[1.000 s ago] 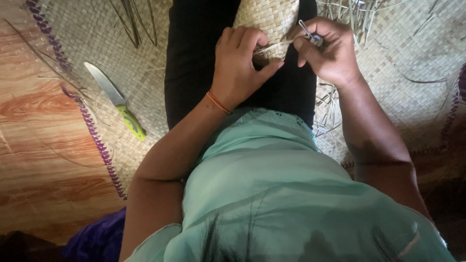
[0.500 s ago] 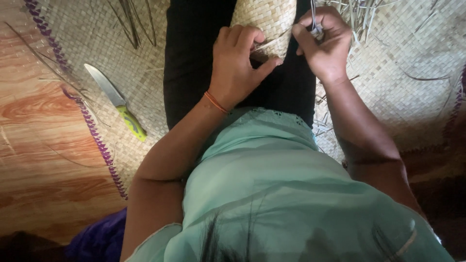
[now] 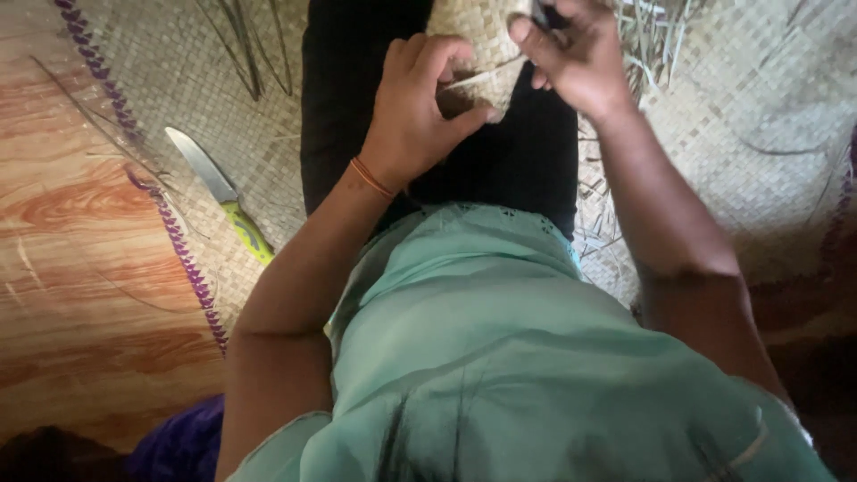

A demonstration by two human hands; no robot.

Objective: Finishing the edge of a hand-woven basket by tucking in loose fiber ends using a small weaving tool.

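The left hand (image 3: 412, 116) is gripping a small woven piece (image 3: 482, 45) lying far on the lap, its fingers curled around it. The right hand (image 3: 576, 58) is pinching a thin strip (image 3: 478, 76) there. A green-handled knife (image 3: 223, 205) is lying left on the straw mat (image 3: 759, 107).

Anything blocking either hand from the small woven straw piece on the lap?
Nothing visible. The left hand already grips the small woven straw piece, and the right hand touches its upper edge, holding a small tool I can't identify.
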